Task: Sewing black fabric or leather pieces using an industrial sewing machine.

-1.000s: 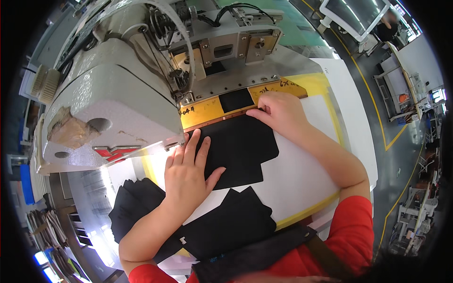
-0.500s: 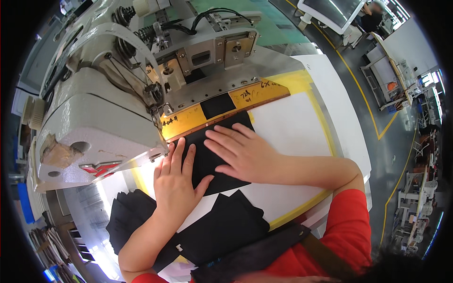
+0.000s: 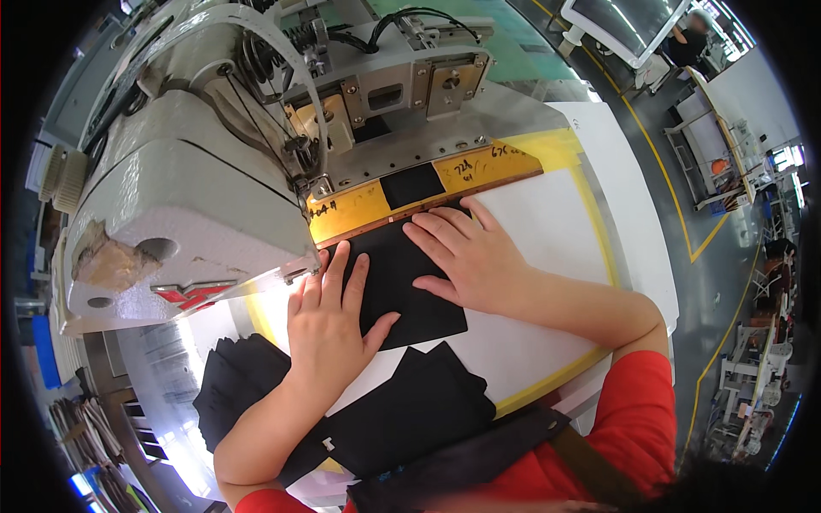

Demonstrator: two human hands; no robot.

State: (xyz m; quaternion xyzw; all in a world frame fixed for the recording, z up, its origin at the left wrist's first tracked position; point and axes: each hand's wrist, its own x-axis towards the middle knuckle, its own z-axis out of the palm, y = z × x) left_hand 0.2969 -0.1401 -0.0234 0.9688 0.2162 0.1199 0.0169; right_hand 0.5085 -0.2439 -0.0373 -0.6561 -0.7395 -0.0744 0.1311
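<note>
Left hand [image 3: 329,329], right hand [image 3: 479,267] flat on black cloth [image 3: 409,315], fingers spread, gripping nothing; uneven pressure could skew it against far yellow bar [image 3: 351,217].

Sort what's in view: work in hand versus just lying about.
In the work:
black fabric piece under the left hand and right hand
sewing machine
yellow plate at the fabric's far edge
probably the loose black fabric nearer the body

Lying about, seemingly:
orange item on the background workbench
stacked flat items, lower left

Right hand [image 3: 475,265] uncurled onto black fabric [image 3: 404,295] (within 1 second), then shifted closer to yellow strip [image 3: 462,175]
</note>
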